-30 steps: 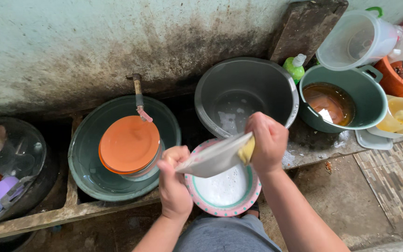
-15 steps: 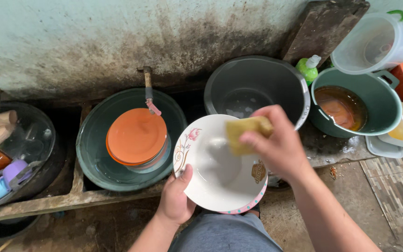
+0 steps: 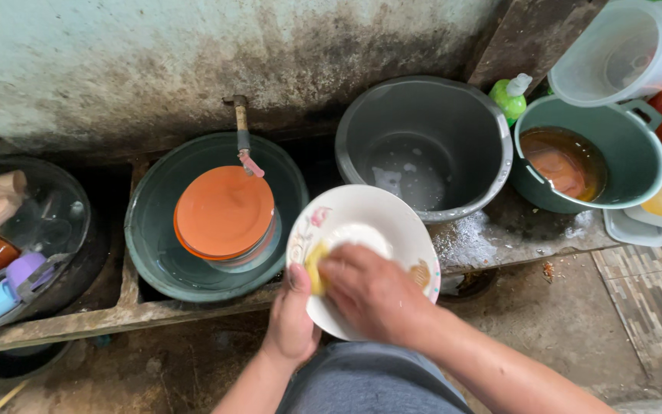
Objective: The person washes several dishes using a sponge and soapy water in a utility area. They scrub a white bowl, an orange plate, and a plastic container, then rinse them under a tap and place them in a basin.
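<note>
My left hand [image 3: 291,318] grips the near left rim of a white plate [image 3: 377,218] with a flowered edge, tilted toward me. My right hand [image 3: 373,295] presses a yellow sponge [image 3: 315,267] against the plate's face, near its left side. The plate hangs in front of a grey bucket [image 3: 423,100] and above my lap. Most of the sponge is hidden under my fingers.
A green basin [image 3: 147,230] under a tap [image 3: 240,126] holds an upturned orange plate [image 3: 224,211]. At right stand a green bucket of brown water [image 3: 637,165], a green soap bottle [image 3: 509,96] and a clear jug [image 3: 614,50]. A dark basin [image 3: 55,192] of cups sits at left.
The plate has turned from edge-on to facing me. My right hand slid the sponge from the plate's upper right across to its left side.
</note>
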